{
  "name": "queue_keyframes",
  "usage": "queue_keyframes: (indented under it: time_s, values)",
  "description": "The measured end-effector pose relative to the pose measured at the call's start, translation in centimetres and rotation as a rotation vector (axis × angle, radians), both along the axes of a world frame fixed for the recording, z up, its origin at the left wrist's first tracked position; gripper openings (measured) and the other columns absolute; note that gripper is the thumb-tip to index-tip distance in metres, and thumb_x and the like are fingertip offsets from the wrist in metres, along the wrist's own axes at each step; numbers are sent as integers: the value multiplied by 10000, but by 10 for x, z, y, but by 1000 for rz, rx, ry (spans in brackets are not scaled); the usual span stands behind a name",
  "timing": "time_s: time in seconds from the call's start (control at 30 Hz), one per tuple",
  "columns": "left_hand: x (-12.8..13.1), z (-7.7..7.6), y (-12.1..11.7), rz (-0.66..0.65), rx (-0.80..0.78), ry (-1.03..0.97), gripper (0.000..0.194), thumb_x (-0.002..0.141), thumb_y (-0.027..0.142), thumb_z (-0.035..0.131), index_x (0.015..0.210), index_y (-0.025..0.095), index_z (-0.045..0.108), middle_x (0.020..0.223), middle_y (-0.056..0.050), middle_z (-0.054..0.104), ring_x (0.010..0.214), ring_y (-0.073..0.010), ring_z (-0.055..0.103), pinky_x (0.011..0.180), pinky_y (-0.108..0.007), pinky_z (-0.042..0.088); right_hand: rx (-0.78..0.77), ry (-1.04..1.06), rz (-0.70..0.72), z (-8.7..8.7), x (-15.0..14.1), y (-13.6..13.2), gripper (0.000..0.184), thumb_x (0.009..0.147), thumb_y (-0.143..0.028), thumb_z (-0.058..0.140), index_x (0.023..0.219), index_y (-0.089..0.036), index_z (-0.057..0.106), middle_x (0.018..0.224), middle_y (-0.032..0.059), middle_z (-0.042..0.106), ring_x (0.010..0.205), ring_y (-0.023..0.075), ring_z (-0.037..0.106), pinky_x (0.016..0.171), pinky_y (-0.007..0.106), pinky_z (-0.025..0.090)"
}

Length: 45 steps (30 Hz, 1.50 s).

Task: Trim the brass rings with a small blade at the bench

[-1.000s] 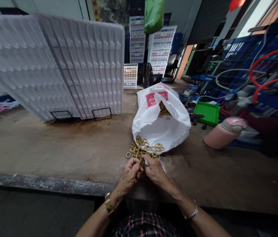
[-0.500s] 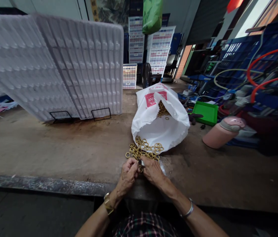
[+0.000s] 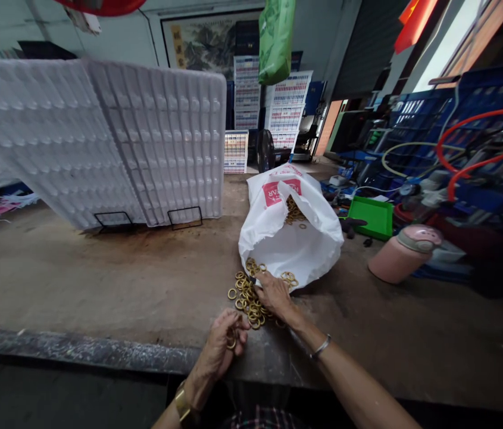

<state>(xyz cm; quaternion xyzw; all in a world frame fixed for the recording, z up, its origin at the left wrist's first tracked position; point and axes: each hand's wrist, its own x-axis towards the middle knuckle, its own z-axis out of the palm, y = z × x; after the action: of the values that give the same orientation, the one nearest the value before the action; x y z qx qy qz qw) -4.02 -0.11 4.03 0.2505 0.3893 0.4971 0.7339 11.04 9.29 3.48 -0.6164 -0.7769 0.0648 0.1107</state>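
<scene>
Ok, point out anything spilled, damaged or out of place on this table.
The white bag looks torn along its ragged edge, and gold rings lie spilled from its mouth onto the table, perhaps deliberately.

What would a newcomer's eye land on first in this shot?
Probably the white bag at the centre of the table, with gold-coloured rings heaped at its torn mouth. The right hand reaches over that heap, while the left hand, nearer the table's front edge, holds a ring. Next come the tall ridged white sheets on the left and the pink bottle on the right.
</scene>
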Motion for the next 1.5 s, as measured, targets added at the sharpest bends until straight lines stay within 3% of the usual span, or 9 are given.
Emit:
queue_keyframes:
  time_s: [0.13,0.3,0.5,0.63,0.73,0.87,1.1,1.33,1.5]
  values:
    - [-5,-2,-1,-20,-65,-99,298,660,337,648,877,171,530,647,9,572,475,-77,505,357,-152,302,7,-7,-11,-3,-2,0,232,823,-232,432,996,-241,586,969,55,606,802,180,578,659,267,353]
    - [-4,-5,3,4,-107,-164,275,650,372,676,691,136,541,697,-14,577,565,-83,542,391,-151,332,82,187,-35,-6,4,-2,243,789,-215,458,992,-223,592,949,51,622,821,169,562,678,248,356]
    - [9,0,19,46,-7,30,352,609,394,706,782,167,500,630,37,542,492,-63,500,362,-135,294,20,685,-88,-3,6,-10,202,752,-329,461,710,-177,587,596,-15,547,571,119,467,561,220,347]
    - [19,0,28,100,108,222,475,610,481,675,936,188,494,558,79,491,393,-41,403,335,-139,231,-84,917,-93,2,1,-23,209,693,-368,525,631,-171,557,554,-41,496,546,104,428,540,217,347]
    - [23,-1,30,103,141,323,420,625,506,647,841,165,529,510,83,455,368,-33,348,348,-155,232,-197,1032,-59,4,-2,-32,230,689,-392,538,643,-167,551,562,-41,505,543,101,435,545,221,361]
    - [22,0,29,145,202,411,317,661,465,617,694,159,542,475,82,404,391,-44,328,399,-176,266,-183,977,-14,9,-3,-38,209,713,-371,509,657,-175,556,593,-26,532,585,117,469,588,233,373]
    - [16,4,22,173,489,668,145,714,288,561,677,158,614,596,19,546,584,-103,481,582,-207,377,-178,857,78,21,-6,-45,240,766,-396,473,722,-186,581,669,-14,569,647,124,495,608,226,368]
    - [15,6,17,-36,204,402,314,718,475,546,780,170,504,496,68,476,340,-37,321,349,-171,227,-226,927,49,17,-8,-45,229,754,-359,465,660,-173,558,557,-41,488,546,96,422,543,213,337]
    - [15,10,13,-70,205,329,340,709,504,552,729,179,455,506,82,458,329,-22,301,318,-152,210,-249,959,88,20,-9,-47,269,783,-378,445,646,-167,540,556,-42,481,540,88,419,528,200,338]
